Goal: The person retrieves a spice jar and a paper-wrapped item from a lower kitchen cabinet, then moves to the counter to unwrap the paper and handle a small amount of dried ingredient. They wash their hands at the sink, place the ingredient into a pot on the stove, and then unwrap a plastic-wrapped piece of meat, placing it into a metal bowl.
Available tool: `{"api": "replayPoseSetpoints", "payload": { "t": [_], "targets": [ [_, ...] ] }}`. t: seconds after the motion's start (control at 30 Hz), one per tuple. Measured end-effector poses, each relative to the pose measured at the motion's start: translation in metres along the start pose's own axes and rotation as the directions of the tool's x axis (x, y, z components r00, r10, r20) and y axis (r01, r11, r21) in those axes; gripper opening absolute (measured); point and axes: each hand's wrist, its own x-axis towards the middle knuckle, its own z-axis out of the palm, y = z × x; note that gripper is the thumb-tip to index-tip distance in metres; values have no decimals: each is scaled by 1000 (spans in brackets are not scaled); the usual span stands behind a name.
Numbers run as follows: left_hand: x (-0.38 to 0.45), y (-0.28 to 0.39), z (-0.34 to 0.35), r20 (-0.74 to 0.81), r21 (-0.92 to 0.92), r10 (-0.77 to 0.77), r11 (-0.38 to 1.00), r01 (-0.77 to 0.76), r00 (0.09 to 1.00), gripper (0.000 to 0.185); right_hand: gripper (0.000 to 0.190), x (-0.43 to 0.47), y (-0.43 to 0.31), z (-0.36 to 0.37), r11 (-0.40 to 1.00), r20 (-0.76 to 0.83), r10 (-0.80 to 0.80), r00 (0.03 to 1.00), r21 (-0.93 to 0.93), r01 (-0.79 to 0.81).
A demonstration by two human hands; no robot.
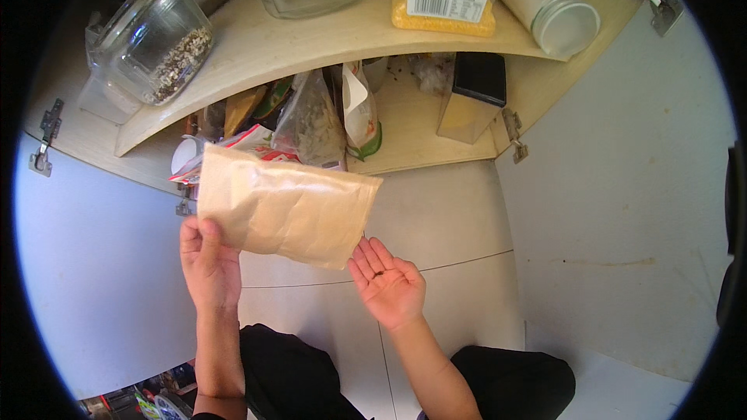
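Note:
My left hand (211, 262) pinches the lower left corner of a brown kraft paper pouch (292, 210), which is creased and tilted, with its right end lower. Palm up under that right end lies my right hand (390, 289), fingers extended. A small dark scrap (378, 275) rests on the palm at the base of the fingers; what it is cannot be made out. Behind the pouch, on the cabinet's lower shelf, are a clear plastic bag (312, 122) of dried food and a white and green packet (360, 114).
The upper shelf (327, 41) bears a glass jar (169, 52) of mixed grains, a yellow-filled container (443, 20) and a tipped cylindrical canister (548, 6). A black-lidded box (475, 99) stands below. Open doors (613, 186) flank both sides above the tiled floor (443, 216).

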Motion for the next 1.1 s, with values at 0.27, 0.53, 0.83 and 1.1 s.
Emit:
{"api": "replayPoseSetpoints", "payload": {
  "t": [0.27,0.53,0.83,1.1],
  "targets": [
    [8,-10,-5,38,-197,-245,949,247,969,47,51,3,-12,12,996,201,-18,979,87,1],
    [-5,-72,-94,213,-422,-702,561,712,679,56,46,-6,-26,33,999,227,-23,974,-19,28],
    [-14,-227,-211,-367,549,-677,397,736,639,63,27,87,-80,5,260,-168,-506,846,-965,-36],
    [47,-285,-95,-152,962,-432,-269,34,889,124,21,256,-155,18,-541,500,-553,667,-824,169]
  ]
}}
